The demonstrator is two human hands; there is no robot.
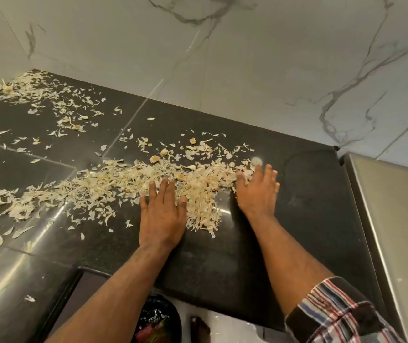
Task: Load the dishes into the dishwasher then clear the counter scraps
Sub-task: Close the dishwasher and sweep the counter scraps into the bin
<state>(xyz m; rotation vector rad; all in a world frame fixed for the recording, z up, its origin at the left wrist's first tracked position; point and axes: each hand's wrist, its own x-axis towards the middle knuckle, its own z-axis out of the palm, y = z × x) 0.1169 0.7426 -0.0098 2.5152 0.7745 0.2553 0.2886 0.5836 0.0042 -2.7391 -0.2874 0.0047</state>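
Observation:
Pale, papery peel scraps (113, 184) lie strewn across the black stone counter (297, 219), thickest in a band through the middle. My left hand (162, 214) lies flat on the counter with straight fingers, its fingertips at the near edge of the heap. My right hand (257, 189) stands on its edge with straight fingers at the right end of the heap, touching the scraps. A smaller patch of scraps (37, 90) sits in the far left corner. No dishes or dishwasher are in view.
A marble-tiled wall (247, 58) rises behind the counter. A steel surface (396, 219) adjoins the counter on the right. Below the counter's front edge stands a bin with a printed black bag (158, 320). The counter steps back at the lower left.

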